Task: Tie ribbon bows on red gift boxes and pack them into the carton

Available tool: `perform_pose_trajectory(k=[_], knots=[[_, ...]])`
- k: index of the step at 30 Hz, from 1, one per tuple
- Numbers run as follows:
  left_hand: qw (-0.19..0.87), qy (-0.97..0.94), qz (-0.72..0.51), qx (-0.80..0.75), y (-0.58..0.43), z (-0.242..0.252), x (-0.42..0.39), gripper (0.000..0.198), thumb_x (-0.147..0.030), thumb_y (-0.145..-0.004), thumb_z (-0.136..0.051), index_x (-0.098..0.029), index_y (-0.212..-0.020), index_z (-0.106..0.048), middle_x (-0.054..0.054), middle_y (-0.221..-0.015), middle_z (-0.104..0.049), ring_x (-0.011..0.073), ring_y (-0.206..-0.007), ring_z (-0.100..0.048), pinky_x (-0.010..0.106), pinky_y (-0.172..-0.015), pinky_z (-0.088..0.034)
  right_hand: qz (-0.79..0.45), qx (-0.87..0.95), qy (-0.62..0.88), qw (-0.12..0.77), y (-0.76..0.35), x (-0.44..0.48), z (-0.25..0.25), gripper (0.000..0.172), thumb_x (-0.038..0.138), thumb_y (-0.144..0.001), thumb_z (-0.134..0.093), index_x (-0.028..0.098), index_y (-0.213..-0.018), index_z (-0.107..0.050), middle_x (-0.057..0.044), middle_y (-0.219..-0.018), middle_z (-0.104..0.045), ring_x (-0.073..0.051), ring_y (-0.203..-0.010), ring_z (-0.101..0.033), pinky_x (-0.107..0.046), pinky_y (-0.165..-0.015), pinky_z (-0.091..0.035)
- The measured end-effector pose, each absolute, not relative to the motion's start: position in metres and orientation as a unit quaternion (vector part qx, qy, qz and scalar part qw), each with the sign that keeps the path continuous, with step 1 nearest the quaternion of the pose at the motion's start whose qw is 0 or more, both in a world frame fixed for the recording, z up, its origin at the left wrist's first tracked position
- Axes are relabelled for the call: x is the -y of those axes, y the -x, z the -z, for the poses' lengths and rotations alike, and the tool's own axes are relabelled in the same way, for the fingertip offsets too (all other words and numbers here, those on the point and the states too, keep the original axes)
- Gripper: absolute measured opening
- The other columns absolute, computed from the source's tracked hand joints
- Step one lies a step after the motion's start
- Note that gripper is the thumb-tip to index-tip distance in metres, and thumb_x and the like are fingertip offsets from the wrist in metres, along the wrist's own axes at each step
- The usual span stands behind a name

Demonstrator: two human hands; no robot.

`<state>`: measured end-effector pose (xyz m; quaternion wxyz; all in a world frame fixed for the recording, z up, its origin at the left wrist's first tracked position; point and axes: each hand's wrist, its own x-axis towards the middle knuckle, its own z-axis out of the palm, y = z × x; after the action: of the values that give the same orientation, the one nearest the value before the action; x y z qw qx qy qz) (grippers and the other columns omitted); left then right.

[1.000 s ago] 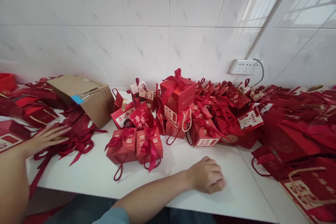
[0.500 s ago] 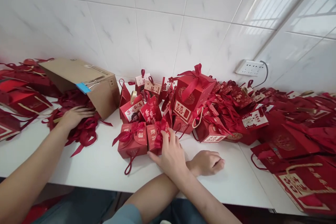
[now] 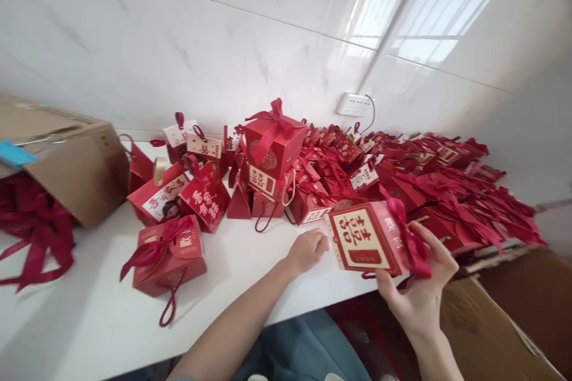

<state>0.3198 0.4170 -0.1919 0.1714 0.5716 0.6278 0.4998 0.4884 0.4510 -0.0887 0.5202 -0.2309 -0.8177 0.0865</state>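
My right hand (image 3: 422, 286) is closed on a red gift box (image 3: 364, 238) with a ribbon bow. It holds the box up at the table's front edge, tilted, with a cream double-happiness panel showing. Thumb and fingers grip the bow end. My left hand (image 3: 308, 250) rests as a loose fist on the white table, just left of the held box and apart from it; nothing shows in it. A second red gift box (image 3: 170, 250) with a bow and a cord loop stands on the table further left.
A taller red box (image 3: 274, 143) stands among small boxes against the tiled wall. Many ribboned red boxes (image 3: 447, 190) are heaped to the right. An open carton (image 3: 84, 172) and loose ribbons (image 3: 44, 232) lie left. Another carton (image 3: 491, 327) is below right.
My right hand has lifted a gift box from beside the bowed one and carried it right. The view has swung right. Another person's arm at the left is out of view.
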Motion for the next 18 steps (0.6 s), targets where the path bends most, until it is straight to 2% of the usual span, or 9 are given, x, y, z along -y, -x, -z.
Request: perform_pose_trajectory(k=[2,3,5,8,10,12,15,18], knots=[[0.180,-0.553,-0.524,-0.623,-0.320,0.195,-0.422,0.029,-0.033,-0.095,-0.039,-0.014,-0.087,-0.060,0.004,-0.086,-0.061,0.0148,-0.080,-0.060,0.033,-0.076,-0.051,-0.040,0.821,0.259,0.507,-0.500,-0.460,0.093,0.070,0.036,-0.074,-0.066,0.017,-0.133,-0.033,-0.018,-0.128,-0.040,-0.036,-0.122,-0.040,-0.061,-0.099,-0.034],[0.180,-0.538,-0.540,-0.622,-0.319,0.195,-0.423,0.034,-0.033,-0.096,-0.033,-0.015,-0.083,-0.058,0.004,-0.083,-0.060,0.0156,-0.081,-0.059,0.033,-0.077,-0.050,-0.025,0.839,0.266,0.474,-0.503,-0.463,0.098,0.067,0.035,-0.075,-0.065,0.017,-0.131,-0.034,-0.018,-0.126,-0.042,-0.035,-0.121,-0.041,-0.059,-0.098,-0.036],[0.174,-0.508,-0.570,-0.622,-0.318,0.196,-0.425,0.037,-0.034,-0.096,-0.025,-0.016,-0.086,-0.056,0.006,-0.088,-0.059,0.0178,-0.089,-0.058,0.034,-0.083,-0.047,-0.030,0.888,0.275,0.366,-0.505,-0.466,0.114,0.065,0.034,-0.076,-0.064,0.016,-0.130,-0.034,-0.019,-0.126,-0.044,-0.035,-0.120,-0.042,-0.057,-0.096,-0.041],[0.176,-0.488,-0.596,-0.613,-0.317,0.193,-0.424,0.032,-0.036,-0.094,-0.026,-0.018,-0.098,-0.052,0.008,-0.099,-0.058,0.0194,-0.097,-0.056,0.036,-0.089,-0.043,-0.099,0.911,0.322,0.239,-0.507,-0.466,0.136,0.075,0.039,-0.078,-0.064,0.015,-0.137,-0.024,-0.023,-0.134,-0.039,-0.037,-0.124,-0.041,-0.057,-0.094,-0.043],[0.186,-0.498,-0.596,-0.602,-0.318,0.191,-0.423,0.031,-0.038,-0.092,-0.030,-0.018,-0.100,-0.051,0.009,-0.103,-0.057,0.0205,-0.100,-0.055,0.038,-0.091,-0.042,-0.164,0.892,0.351,0.232,-0.509,-0.466,0.139,0.074,0.042,-0.082,-0.059,0.018,-0.139,-0.020,-0.020,-0.137,-0.038,-0.033,-0.127,-0.041,-0.054,-0.097,-0.043],[0.200,-0.519,-0.587,-0.588,-0.320,0.189,-0.421,0.034,-0.042,-0.090,-0.033,-0.017,-0.104,-0.051,0.011,-0.108,-0.056,0.0223,-0.105,-0.053,0.040,-0.093,-0.041,-0.225,0.869,0.368,0.243,-0.512,-0.467,0.134,0.066,0.043,-0.085,-0.053,0.020,-0.138,-0.020,-0.017,-0.134,-0.044,-0.029,-0.122,-0.048,-0.049,-0.095,-0.046],[0.223,-0.564,-0.573,-0.551,-0.322,0.186,-0.418,0.047,-0.051,-0.087,-0.037,-0.016,-0.115,-0.049,0.013,-0.119,-0.054,0.0251,-0.114,-0.051,0.042,-0.097,-0.039,-0.270,0.836,0.400,0.262,-0.514,-0.471,0.120,0.055,0.046,-0.086,-0.048,0.019,-0.132,-0.031,-0.016,-0.121,-0.056,-0.026,-0.103,-0.061,-0.042,-0.079,-0.055],[0.262,-0.601,-0.570,-0.496,-0.323,0.184,-0.418,0.063,-0.059,-0.082,-0.045,-0.015,-0.127,-0.042,0.015,-0.132,-0.049,0.0276,-0.123,-0.045,0.043,-0.104,-0.034,-0.327,0.801,0.416,0.280,-0.514,-0.469,0.111,0.046,0.048,-0.084,-0.049,0.019,-0.119,-0.046,-0.013,-0.109,-0.061,-0.022,-0.083,-0.066,-0.033,-0.063,-0.057]])
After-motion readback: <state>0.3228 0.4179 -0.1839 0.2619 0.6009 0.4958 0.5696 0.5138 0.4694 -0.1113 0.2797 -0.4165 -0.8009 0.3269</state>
